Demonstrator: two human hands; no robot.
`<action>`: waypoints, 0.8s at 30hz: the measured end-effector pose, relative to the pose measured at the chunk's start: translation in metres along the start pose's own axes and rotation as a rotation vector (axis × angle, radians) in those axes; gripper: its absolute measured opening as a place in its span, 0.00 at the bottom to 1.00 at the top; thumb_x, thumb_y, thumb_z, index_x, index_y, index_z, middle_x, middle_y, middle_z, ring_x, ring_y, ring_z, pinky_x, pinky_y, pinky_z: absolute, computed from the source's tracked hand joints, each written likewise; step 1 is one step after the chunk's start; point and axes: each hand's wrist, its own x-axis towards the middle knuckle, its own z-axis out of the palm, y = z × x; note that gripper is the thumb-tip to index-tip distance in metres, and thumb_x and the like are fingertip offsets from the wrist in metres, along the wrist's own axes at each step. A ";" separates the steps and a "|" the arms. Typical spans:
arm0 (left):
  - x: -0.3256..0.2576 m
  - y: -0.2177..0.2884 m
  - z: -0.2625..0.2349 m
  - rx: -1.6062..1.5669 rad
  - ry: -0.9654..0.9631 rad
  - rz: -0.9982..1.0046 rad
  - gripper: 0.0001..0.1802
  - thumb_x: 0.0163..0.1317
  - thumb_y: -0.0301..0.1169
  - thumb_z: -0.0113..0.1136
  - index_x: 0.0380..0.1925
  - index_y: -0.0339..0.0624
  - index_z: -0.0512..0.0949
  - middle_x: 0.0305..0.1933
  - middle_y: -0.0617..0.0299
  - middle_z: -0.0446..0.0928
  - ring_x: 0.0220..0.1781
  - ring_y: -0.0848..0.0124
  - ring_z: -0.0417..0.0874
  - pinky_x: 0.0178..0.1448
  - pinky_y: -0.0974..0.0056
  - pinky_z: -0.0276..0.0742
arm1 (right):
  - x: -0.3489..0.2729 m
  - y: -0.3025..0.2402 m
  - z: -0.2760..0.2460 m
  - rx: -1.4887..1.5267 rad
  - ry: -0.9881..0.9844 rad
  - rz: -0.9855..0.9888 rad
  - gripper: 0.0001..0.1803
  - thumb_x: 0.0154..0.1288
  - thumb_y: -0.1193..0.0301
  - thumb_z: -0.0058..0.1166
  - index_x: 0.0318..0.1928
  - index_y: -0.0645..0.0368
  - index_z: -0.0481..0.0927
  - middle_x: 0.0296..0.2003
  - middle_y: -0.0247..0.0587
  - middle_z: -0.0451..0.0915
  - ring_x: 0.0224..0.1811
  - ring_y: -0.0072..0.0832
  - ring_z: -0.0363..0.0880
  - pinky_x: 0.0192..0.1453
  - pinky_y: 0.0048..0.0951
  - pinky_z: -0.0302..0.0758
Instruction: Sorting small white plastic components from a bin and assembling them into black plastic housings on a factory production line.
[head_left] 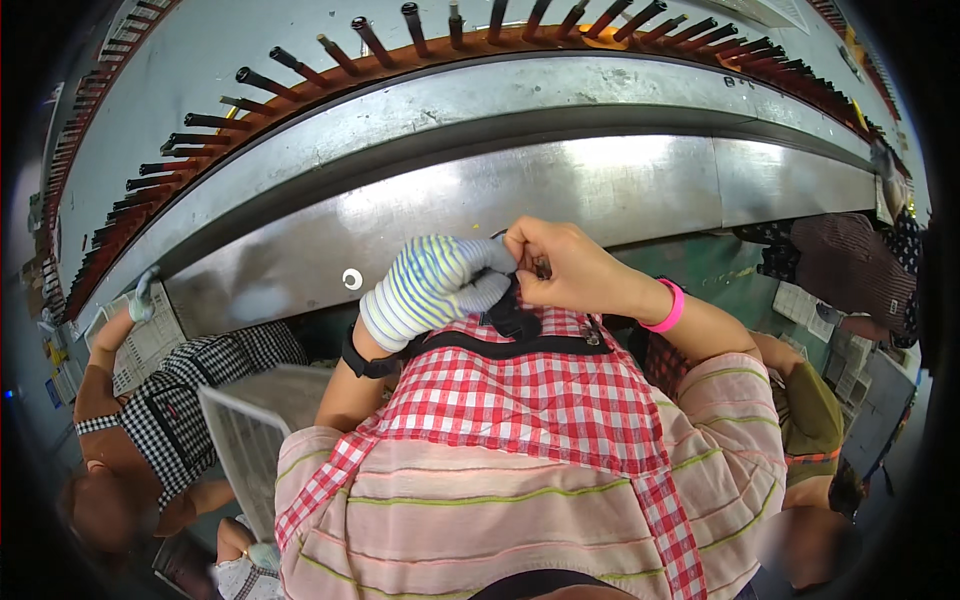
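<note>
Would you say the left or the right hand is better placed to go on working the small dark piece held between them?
Probably the right hand: it is bare and its fingertips pinch the small dark piece directly. The left hand, in a striped glove, seems mainly to steady the piece from the other side.

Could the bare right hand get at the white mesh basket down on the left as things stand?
Probably not directly. The bare right hand is pinching a small dark piece together with the striped gloved left hand, and the white mesh basket lies low on the far side, beyond the left forearm.
</note>
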 end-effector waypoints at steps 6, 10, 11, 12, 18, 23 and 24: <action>-0.004 -0.007 -0.001 -0.385 0.091 -0.103 0.11 0.53 0.29 0.61 0.36 0.37 0.78 0.28 0.57 0.79 0.28 0.69 0.79 0.36 0.65 0.74 | 0.002 0.007 0.005 0.104 0.162 -0.095 0.08 0.49 0.83 0.52 0.31 0.65 0.69 0.21 0.41 0.72 0.23 0.22 0.73 0.27 0.25 0.69; 0.000 -0.012 -0.003 -0.348 0.049 -0.141 0.12 0.52 0.30 0.63 0.36 0.38 0.78 0.27 0.59 0.77 0.28 0.71 0.78 0.36 0.67 0.74 | 0.004 0.006 0.005 0.030 0.202 -0.131 0.08 0.49 0.83 0.52 0.30 0.65 0.69 0.22 0.40 0.73 0.23 0.22 0.73 0.28 0.25 0.70; 0.000 -0.017 0.000 -0.384 0.028 -0.127 0.12 0.51 0.29 0.64 0.36 0.38 0.78 0.26 0.60 0.77 0.27 0.73 0.76 0.35 0.68 0.73 | 0.005 0.005 0.004 -0.025 0.226 -0.178 0.08 0.48 0.83 0.53 0.30 0.65 0.69 0.23 0.39 0.72 0.23 0.22 0.73 0.28 0.25 0.70; 0.000 -0.020 0.002 -0.420 0.006 -0.113 0.12 0.50 0.29 0.65 0.35 0.38 0.78 0.26 0.61 0.77 0.26 0.75 0.75 0.35 0.70 0.72 | 0.006 0.005 0.003 -0.079 0.249 -0.225 0.08 0.48 0.83 0.53 0.30 0.65 0.69 0.23 0.39 0.72 0.24 0.22 0.73 0.28 0.25 0.70; 0.002 -0.010 0.004 -0.474 0.176 -0.224 0.14 0.47 0.25 0.65 0.37 0.40 0.78 0.27 0.69 0.75 0.24 0.83 0.69 0.31 0.76 0.68 | 0.009 0.009 -0.003 0.465 0.213 -0.011 0.11 0.53 0.88 0.46 0.35 0.64 0.66 0.34 0.34 0.69 0.35 0.15 0.70 0.40 0.18 0.71; 0.007 -0.010 0.008 -0.443 0.249 -0.255 0.11 0.52 0.24 0.61 0.38 0.39 0.78 0.30 0.69 0.78 0.28 0.85 0.73 0.33 0.77 0.70 | 0.015 0.008 -0.003 0.582 0.206 0.002 0.07 0.57 0.84 0.48 0.37 0.65 0.69 0.30 0.31 0.71 0.32 0.14 0.73 0.33 0.16 0.70; 0.007 -0.010 0.008 -0.440 0.252 -0.255 0.11 0.52 0.24 0.61 0.38 0.39 0.78 0.30 0.69 0.78 0.28 0.85 0.73 0.33 0.77 0.70 | 0.016 0.007 -0.005 0.588 0.171 0.021 0.06 0.58 0.83 0.49 0.37 0.65 0.69 0.29 0.31 0.71 0.31 0.14 0.73 0.32 0.16 0.70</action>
